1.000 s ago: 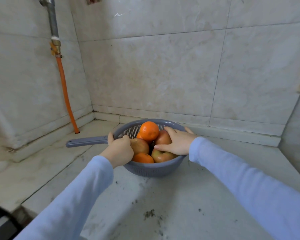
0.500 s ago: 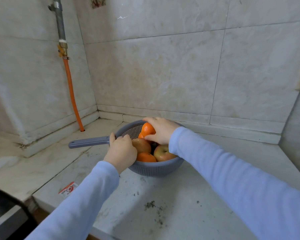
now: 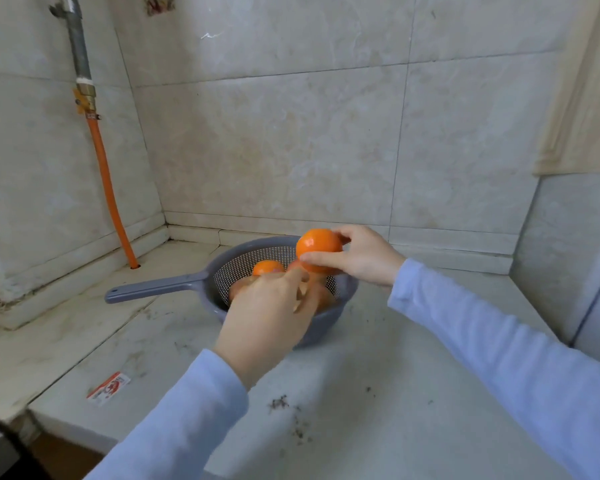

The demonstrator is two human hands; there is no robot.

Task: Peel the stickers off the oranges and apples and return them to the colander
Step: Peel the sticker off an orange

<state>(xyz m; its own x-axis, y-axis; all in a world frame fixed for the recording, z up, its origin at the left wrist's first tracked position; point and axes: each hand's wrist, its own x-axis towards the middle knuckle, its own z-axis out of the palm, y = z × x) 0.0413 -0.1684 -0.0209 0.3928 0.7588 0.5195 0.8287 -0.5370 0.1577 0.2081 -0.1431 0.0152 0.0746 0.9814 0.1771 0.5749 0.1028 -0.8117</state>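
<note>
A grey colander [image 3: 232, 268] with a long handle stands on the marble counter near the corner. Inside it I see another orange [image 3: 266, 267] and parts of apples [image 3: 321, 299], mostly hidden behind my left hand. My right hand [image 3: 364, 259] holds an orange [image 3: 317, 250] above the colander's right rim, thumb below and fingers behind it. My left hand [image 3: 269, 317] hovers in front of the colander with fingers apart, its fingertips reaching toward the held orange. No sticker shows on the orange from here.
An orange hose [image 3: 110, 188] runs down the left wall from a metal pipe [image 3: 78, 50] into the counter. A red-and-white wrapper [image 3: 109, 388] lies near the counter's front left edge. Dark crumbs [image 3: 284, 407] dot the counter. Tiled walls close the corner.
My right hand has lifted the top orange out of the colander, up and to the right. My left hand let go of the colander's rim and rose toward the orange.
</note>
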